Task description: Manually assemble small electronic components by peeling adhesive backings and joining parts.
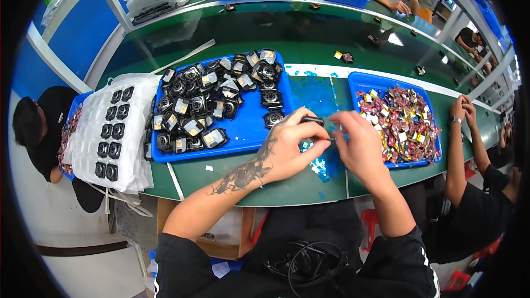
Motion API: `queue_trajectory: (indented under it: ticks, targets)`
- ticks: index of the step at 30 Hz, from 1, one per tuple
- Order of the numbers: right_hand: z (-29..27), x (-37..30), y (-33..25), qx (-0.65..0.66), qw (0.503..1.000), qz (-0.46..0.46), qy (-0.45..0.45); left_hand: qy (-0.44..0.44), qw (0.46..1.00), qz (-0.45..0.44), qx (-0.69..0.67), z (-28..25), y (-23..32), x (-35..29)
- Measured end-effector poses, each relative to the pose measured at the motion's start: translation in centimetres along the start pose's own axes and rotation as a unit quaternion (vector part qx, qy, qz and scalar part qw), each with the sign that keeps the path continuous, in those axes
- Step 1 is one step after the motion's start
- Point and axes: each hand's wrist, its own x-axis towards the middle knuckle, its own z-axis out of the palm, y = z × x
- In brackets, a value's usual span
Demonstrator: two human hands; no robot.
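Note:
In front of me, over the green bench, my left hand (295,146) is closed, gripping a small black watch case (312,121) between fingers and thumb. My right hand (361,146) is close beside it on the right, fingers bent toward the case. Motion blurs those fingertips, and whether they hold anything is unclear. Left of my hands a blue tray (251,124) carries many black watch cases (193,105), some in a column along its right side. To the right, another blue tray (353,80) is heaped with small red, yellow and white parts (397,127).
White plastic trays (88,132) holding black watch cases are stacked at the left. Blue scraps (317,168) lie on the bench between the trays. Behind runs a dark green conveyor belt (265,33) with scattered parts. Other people sit at left, right and across.

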Motion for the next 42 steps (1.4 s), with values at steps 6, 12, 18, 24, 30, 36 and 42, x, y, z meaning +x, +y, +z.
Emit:
queue_trajectory:
  ticks: [6,12,18,24,30,36,42]
  targets:
    - [-1.1,-0.1,-2.0,0.325,0.931,0.163,-0.023,-0.021,0.973,-0.171,-0.155,-0.4,-1.1,-0.2]
    - [0.2,-0.3,-1.4,0.555,0.813,0.169,0.054,-0.035,0.927,-0.195,-0.319,-0.3,-0.6,0.3]
    - [-1.9,-0.7,-1.4,0.444,0.871,0.21,0.032,0.027,0.91,-0.221,-0.351,-1.3,-0.9,0.7]
    - [-0.8,-0.8,-3.3,0.272,0.955,0.107,0.049,0.03,0.912,-0.182,-0.366,0.3,-1.1,-0.5]
    - [0.1,0.5,-3.8,0.297,0.939,0.141,0.096,0.027,0.913,-0.21,-0.349,0.5,-0.2,-0.6]
    - [0.4,0.5,-3.5,0.327,0.933,0.125,0.076,0.005,0.91,-0.203,-0.361,-0.1,-0.8,-0.1]
    - [-0.1,0.4,-3.9,0.322,0.931,0.154,0.077,-0.008,0.916,-0.197,-0.351,-0.3,-0.4,-0.3]
